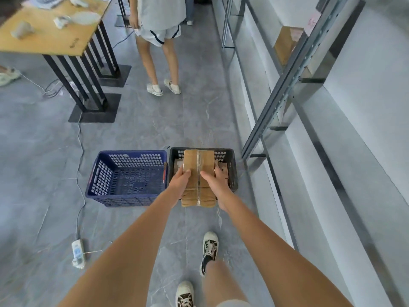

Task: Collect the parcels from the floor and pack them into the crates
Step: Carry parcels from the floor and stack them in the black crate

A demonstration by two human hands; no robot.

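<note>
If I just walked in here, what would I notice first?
Probably the brown cardboard parcel in the middle, gripped by the left hand and right hand above the black crate. Right beside it on the left sits a blue crate on the grey floor. Farther back, another person stands by a wooden table.

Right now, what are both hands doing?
Left hand: fingers grip the cardboard parcel.
Right hand: fingers grip the same parcel.

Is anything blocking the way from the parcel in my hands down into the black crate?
Nothing visible does. The parcel, held by left hand and right hand, hangs over the black crate, which already holds parcels.
</note>
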